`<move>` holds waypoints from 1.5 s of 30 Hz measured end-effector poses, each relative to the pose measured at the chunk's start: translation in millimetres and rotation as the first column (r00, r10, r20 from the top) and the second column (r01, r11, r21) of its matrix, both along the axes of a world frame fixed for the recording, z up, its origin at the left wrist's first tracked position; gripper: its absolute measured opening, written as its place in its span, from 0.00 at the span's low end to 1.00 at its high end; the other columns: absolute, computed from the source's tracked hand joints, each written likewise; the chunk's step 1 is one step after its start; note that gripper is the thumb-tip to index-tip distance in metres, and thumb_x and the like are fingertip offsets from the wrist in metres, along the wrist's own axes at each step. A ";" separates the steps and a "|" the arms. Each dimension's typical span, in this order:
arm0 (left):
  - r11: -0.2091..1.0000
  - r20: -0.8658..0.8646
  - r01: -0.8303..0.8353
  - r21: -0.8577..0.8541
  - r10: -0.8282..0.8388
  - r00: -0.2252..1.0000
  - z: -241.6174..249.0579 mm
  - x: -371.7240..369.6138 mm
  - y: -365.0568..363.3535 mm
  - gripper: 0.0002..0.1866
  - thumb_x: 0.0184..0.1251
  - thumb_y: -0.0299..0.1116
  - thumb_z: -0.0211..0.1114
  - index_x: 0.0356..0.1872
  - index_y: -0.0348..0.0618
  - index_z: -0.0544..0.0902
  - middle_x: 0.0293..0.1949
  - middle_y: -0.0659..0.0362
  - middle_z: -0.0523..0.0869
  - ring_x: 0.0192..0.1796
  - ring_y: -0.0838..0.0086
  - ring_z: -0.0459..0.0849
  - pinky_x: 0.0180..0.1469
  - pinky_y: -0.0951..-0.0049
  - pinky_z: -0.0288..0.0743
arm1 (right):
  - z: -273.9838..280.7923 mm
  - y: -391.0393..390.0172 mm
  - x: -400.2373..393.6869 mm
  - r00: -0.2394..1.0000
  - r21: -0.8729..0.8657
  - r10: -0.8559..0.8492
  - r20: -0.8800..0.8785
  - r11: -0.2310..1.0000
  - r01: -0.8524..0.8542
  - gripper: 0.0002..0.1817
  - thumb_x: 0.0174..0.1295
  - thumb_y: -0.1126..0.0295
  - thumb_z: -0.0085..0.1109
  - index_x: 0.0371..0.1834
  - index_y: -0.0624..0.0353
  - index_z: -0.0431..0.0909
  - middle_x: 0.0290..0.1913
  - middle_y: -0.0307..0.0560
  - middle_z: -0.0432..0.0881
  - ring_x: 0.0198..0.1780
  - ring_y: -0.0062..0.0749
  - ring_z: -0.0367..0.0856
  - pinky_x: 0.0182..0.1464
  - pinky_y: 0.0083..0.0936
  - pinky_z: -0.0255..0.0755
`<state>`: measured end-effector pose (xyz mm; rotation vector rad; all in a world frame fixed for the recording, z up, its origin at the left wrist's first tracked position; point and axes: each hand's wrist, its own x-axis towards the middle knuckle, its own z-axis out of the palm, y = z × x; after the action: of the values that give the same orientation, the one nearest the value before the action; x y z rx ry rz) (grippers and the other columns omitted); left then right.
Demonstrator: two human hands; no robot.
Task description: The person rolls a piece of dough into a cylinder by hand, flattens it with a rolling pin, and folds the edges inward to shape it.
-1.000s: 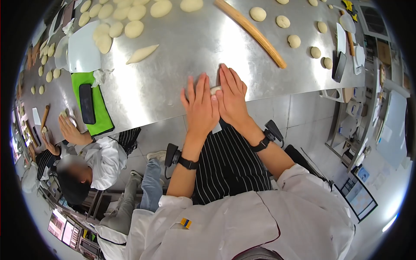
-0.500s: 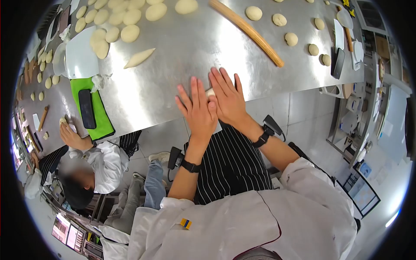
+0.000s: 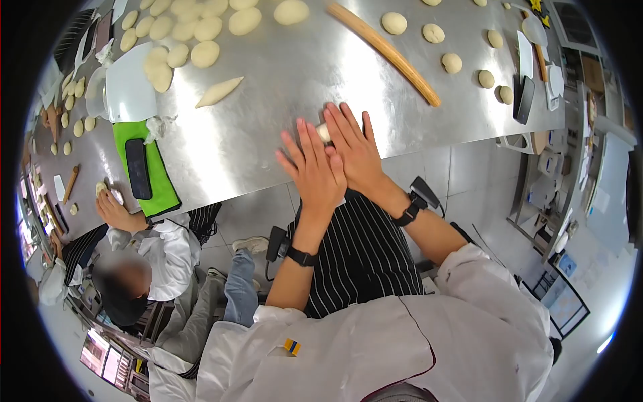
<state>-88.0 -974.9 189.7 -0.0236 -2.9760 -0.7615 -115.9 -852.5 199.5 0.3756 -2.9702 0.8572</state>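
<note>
Since a moment ago your hands have slid a little up the worktop [image 3: 268, 134] and crossed further, the right hand [image 3: 356, 151] now overlapping the left hand [image 3: 315, 171] instead of lying level beside it. Both are flat, fingers spread, pressing down on a small piece of dough [image 3: 323, 131]; only a pale end of it shows between your fingers, near the worktop's front edge. Judging by its look it is light, soft and easily squashed, probably a bit tacky on the steel, so work it under your palms with even pressure and do not pinch it. Further out lie a tapered, rolled dough piece [image 3: 219, 92], a long wooden rolling pin [image 3: 383, 51] and rows of dough balls [image 3: 177, 55]. A co-worker's hand [image 3: 112, 209] works to your left.
</note>
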 end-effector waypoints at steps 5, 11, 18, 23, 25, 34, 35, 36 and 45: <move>0.991 0.013 0.132 0.024 -0.132 0.991 3.7 -82.2 -12.0 0.36 0.90 0.47 0.42 0.89 0.36 0.64 0.91 0.49 0.62 0.94 0.39 0.47 0.89 0.28 0.29 | 2.3 -0.5 -67.5 0.999 0.119 0.010 -0.045 0.993 -0.005 0.36 0.81 0.55 0.52 0.87 0.61 0.69 0.90 0.51 0.66 0.92 0.54 0.58 0.89 0.70 0.40; 0.977 0.034 0.178 0.115 -0.183 0.983 13.0 -23.0 -16.7 0.33 0.90 0.45 0.43 0.87 0.37 0.69 0.90 0.49 0.66 0.93 0.39 0.49 0.89 0.27 0.31 | 3.3 -3.6 -7.9 0.999 0.008 -0.048 -0.005 0.999 0.048 0.38 0.83 0.51 0.48 0.90 0.60 0.66 0.91 0.51 0.64 0.93 0.55 0.56 0.89 0.72 0.36; 0.986 0.035 0.166 -0.008 -0.166 0.986 11.1 -107.6 -16.7 0.34 0.91 0.45 0.42 0.87 0.37 0.69 0.90 0.49 0.65 0.93 0.40 0.50 0.89 0.28 0.30 | 3.7 0.7 -92.5 0.997 0.148 -0.036 -0.067 0.988 0.046 0.36 0.81 0.53 0.51 0.88 0.58 0.69 0.90 0.52 0.67 0.91 0.56 0.59 0.89 0.71 0.40; 0.989 0.029 0.132 0.071 -0.134 0.991 11.3 -32.6 -15.5 0.33 0.90 0.45 0.44 0.86 0.37 0.70 0.90 0.51 0.65 0.93 0.39 0.52 0.89 0.28 0.32 | 0.1 -3.4 -23.0 0.989 0.017 -0.145 -0.009 0.989 0.146 0.35 0.82 0.51 0.53 0.87 0.55 0.71 0.89 0.50 0.68 0.91 0.56 0.60 0.88 0.73 0.42; 0.991 0.034 0.135 0.012 -0.135 0.990 7.9 -55.9 -15.1 0.33 0.90 0.46 0.44 0.86 0.38 0.70 0.90 0.51 0.65 0.93 0.40 0.52 0.89 0.28 0.33 | -1.7 -2.9 -52.0 0.992 0.103 -0.125 -0.032 0.986 0.128 0.35 0.82 0.50 0.52 0.87 0.54 0.72 0.89 0.49 0.69 0.90 0.56 0.61 0.88 0.74 0.42; 0.988 0.015 0.152 0.014 -0.152 0.988 4.7 -54.2 -23.0 0.33 0.90 0.45 0.44 0.87 0.42 0.70 0.91 0.53 0.65 0.93 0.40 0.52 0.88 0.26 0.33 | 0.2 16.2 -31.2 0.994 0.069 -0.113 0.006 0.991 0.113 0.33 0.82 0.52 0.56 0.85 0.52 0.74 0.90 0.47 0.68 0.90 0.54 0.60 0.88 0.70 0.47; 0.990 0.037 0.142 -0.009 -0.142 0.989 8.9 -47.8 -21.8 0.33 0.90 0.44 0.45 0.87 0.42 0.70 0.91 0.53 0.65 0.93 0.40 0.52 0.88 0.26 0.34 | 4.6 15.6 -37.5 0.994 0.087 -0.113 0.011 0.990 0.112 0.33 0.82 0.52 0.55 0.86 0.52 0.74 0.89 0.48 0.69 0.91 0.56 0.59 0.87 0.71 0.47; 0.989 0.045 0.146 -0.005 -0.145 0.988 4.7 -51.3 -22.3 0.33 0.90 0.44 0.45 0.87 0.42 0.70 0.91 0.53 0.65 0.93 0.40 0.52 0.88 0.26 0.34 | 4.2 17.0 -47.5 0.993 0.090 -0.117 0.019 0.989 0.115 0.33 0.82 0.52 0.55 0.86 0.52 0.74 0.89 0.48 0.69 0.91 0.56 0.59 0.87 0.71 0.47; 0.988 0.029 0.148 -0.032 -0.147 0.989 6.1 -91.0 -31.0 0.33 0.91 0.43 0.42 0.89 0.42 0.67 0.91 0.52 0.63 0.93 0.39 0.49 0.89 0.26 0.32 | -1.2 26.0 -52.3 0.993 0.158 -0.116 -0.033 0.980 0.120 0.33 0.83 0.54 0.52 0.89 0.48 0.70 0.90 0.47 0.67 0.91 0.56 0.60 0.88 0.69 0.47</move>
<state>-179.0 -1005.9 195.8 -0.2409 -3.0386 -0.7308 -168.2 -826.5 198.3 0.2083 -3.0124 0.6008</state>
